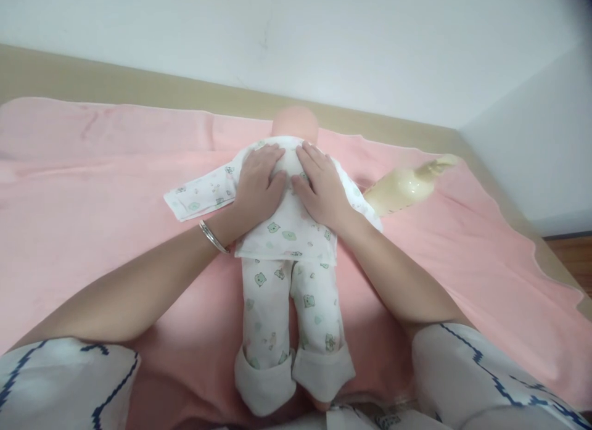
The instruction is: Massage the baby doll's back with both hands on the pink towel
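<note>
A baby doll point(289, 232) in a white top and trousers with small green animal prints lies face down, its head at the far end and its legs toward me. My left hand point(259, 184) rests flat on the left side of its upper back, fingers stretched out. On the right side, my right hand point(322, 186) lies flat in the same way, the two thumbs almost meeting over the middle. Neither hand grips anything. The doll's left-hand sleeve point(201, 194) sticks out sideways, and its trouser cuffs point(264, 380) are turned up.
A pink blanket point(92, 195) spreads under the doll over a beige surface point(139, 87). Right of the doll lies a cream-coloured bottle point(402, 188) with a pump top. A white wall point(296, 41) rises behind, and another wall point(541, 134) stands at the right.
</note>
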`<state>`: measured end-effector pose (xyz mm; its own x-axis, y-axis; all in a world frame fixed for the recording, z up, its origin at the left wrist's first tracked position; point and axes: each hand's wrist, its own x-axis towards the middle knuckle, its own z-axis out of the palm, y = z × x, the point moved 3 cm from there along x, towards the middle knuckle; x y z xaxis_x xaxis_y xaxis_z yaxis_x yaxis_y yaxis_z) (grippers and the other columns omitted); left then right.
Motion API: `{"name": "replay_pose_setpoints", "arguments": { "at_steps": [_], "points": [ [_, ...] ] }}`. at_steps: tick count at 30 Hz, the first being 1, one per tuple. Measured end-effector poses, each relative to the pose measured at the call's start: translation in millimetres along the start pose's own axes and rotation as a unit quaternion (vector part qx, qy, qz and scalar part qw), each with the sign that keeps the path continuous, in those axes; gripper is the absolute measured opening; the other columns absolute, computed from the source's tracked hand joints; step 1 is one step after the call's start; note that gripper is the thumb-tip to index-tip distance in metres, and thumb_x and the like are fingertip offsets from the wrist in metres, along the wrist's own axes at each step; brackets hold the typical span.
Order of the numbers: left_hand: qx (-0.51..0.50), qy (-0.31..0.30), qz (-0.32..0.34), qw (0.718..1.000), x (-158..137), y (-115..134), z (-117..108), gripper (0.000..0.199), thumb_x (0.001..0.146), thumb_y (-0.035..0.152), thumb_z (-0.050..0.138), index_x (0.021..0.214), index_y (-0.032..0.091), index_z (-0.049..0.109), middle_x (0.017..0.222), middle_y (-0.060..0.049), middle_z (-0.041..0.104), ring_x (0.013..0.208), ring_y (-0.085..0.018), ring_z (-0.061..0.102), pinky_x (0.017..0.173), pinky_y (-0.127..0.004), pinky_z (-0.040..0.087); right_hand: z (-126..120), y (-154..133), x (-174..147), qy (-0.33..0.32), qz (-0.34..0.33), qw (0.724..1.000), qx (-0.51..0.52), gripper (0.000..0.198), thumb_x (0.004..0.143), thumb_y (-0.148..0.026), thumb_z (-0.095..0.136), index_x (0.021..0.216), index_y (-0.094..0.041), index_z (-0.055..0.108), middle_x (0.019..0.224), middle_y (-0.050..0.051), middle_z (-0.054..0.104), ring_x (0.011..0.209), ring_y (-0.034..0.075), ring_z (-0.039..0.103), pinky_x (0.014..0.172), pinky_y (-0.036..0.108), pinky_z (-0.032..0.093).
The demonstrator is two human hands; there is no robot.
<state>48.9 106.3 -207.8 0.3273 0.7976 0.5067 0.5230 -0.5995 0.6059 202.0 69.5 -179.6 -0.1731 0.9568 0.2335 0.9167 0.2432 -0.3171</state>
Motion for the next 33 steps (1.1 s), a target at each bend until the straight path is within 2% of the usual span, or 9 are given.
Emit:
{"name": "replay_pose_setpoints", "arguments": {
  "at_steps": [13, 16, 20, 25, 33],
  "points": [
    [0.005, 0.006, -0.005, 1.000, 0.2, 1.2, -0.2, 0.047, 0.093, 0.031, 0.041, 0.134, 0.016, 0.058, 0.147, -0.010, 0.057, 0.141, -0.026, 0.048, 0.126, -0.049, 0.034, 0.1, 1.0, -0.6, 0.004, 0.002, 1.000, 0.015, 0.062, 0.098, -0.037, 0.036, 0.155, -0.012, 0.038, 0.166, 0.012, 0.029, 0.155, 0.026, 0.025, 0.129, 0.053, 0.018],
    [0.003, 0.005, -0.007, 1.000, 0.4, 1.6, -0.4, 0.046, 0.093, 0.031, 0.041, 0.133, 0.017, 0.058, 0.147, -0.009, 0.057, 0.141, -0.025, 0.049, 0.126, -0.048, 0.035, -0.1, 2.3, -0.3, 0.009, -0.003, 1.000, 0.018, 0.060, 0.098, -0.038, 0.037, 0.154, -0.016, 0.040, 0.165, 0.011, 0.031, 0.155, 0.026, 0.027, 0.128, 0.054, 0.019],
    [-0.003, 0.004, -0.013, 1.000, 0.9, 2.2, -1.2, 0.046, 0.093, 0.032, 0.041, 0.133, 0.018, 0.059, 0.147, -0.009, 0.057, 0.140, -0.026, 0.049, 0.126, -0.049, 0.035, -0.4, 2.5, -0.1, 0.004, 0.000, 1.000, 0.011, 0.061, 0.098, -0.038, 0.036, 0.154, -0.013, 0.040, 0.165, 0.012, 0.031, 0.155, 0.026, 0.026, 0.129, 0.052, 0.018],
    [-0.010, 0.006, -0.011, 1.000, 0.4, 2.3, -2.6, 0.044, 0.093, 0.033, 0.042, 0.131, 0.020, 0.060, 0.146, -0.007, 0.058, 0.140, -0.025, 0.049, 0.126, -0.049, 0.035, 0.1, 1.0, -0.9, 0.015, -0.002, 1.000, 0.020, 0.060, 0.097, -0.038, 0.036, 0.153, -0.017, 0.041, 0.165, 0.010, 0.032, 0.155, 0.026, 0.027, 0.128, 0.055, 0.018],
    [-0.007, 0.004, -0.012, 1.000, 0.1, 2.7, -2.1, 0.046, 0.093, 0.032, 0.041, 0.132, 0.016, 0.060, 0.146, -0.009, 0.058, 0.140, -0.025, 0.049, 0.127, -0.048, 0.034, -0.5, 2.8, 0.3, 0.008, 0.001, 1.000, 0.011, 0.061, 0.098, -0.037, 0.036, 0.154, -0.013, 0.040, 0.165, 0.012, 0.031, 0.155, 0.026, 0.027, 0.129, 0.053, 0.018]
  ]
}}
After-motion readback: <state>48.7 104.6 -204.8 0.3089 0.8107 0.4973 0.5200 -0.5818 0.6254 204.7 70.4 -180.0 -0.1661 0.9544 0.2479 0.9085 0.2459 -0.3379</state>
